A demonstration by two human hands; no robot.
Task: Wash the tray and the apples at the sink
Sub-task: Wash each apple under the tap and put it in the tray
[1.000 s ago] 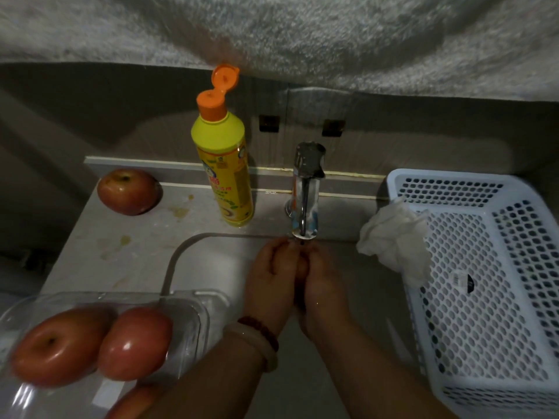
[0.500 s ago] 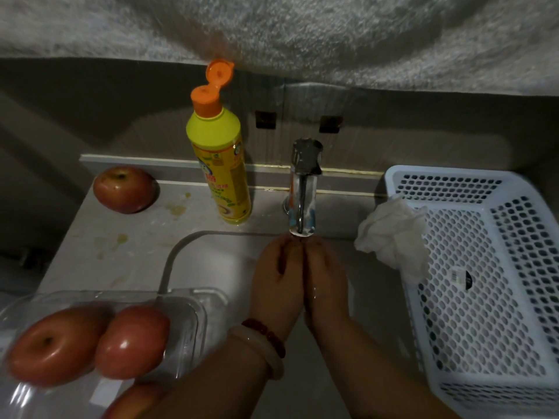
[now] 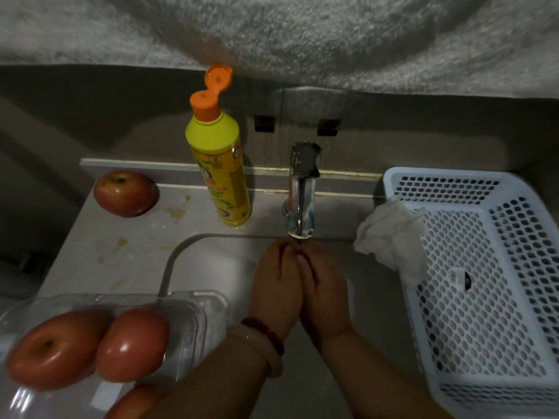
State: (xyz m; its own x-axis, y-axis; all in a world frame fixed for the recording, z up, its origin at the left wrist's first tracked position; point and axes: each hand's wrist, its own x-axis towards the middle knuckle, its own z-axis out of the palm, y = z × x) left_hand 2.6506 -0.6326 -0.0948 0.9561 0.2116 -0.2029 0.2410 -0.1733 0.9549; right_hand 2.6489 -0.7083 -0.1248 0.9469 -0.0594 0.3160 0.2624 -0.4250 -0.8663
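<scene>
Tray (image 3: 193,309), clear plastic, sits at the near left corner of the surface (image 3: 130,255), its long axis running left to right and its right end overhanging the rim of the sink (image 3: 211,261). Two apples lie in it side by side and touching: the left apple (image 3: 50,350) shows its stem hollow facing up and toward the camera, the right apple (image 3: 131,343) leans against it. Part of a third apple (image 3: 136,400) shows at the bottom edge, mostly cut off. A fourth apple (image 3: 124,193) stands alone at the far left of the surface against the back ledge, stem hollow up. A yellow soap bottle (image 3: 220,176) stands upright between that apple and the tap (image 3: 302,192), its orange cap flipped open. A white perforated basket (image 3: 484,297) fills the right side, with a crumpled white cloth (image 3: 390,237) draped over its left rim. Bare surface lies between the tray and the far apple. Over the basin, the left hand (image 3: 276,288) and right hand (image 3: 325,285) are pressed together side by side directly beneath the tap spout, fingers extended toward it and lightly bent; neither holds anything visible. Bracelets (image 3: 266,337) circle the left wrist.
</scene>
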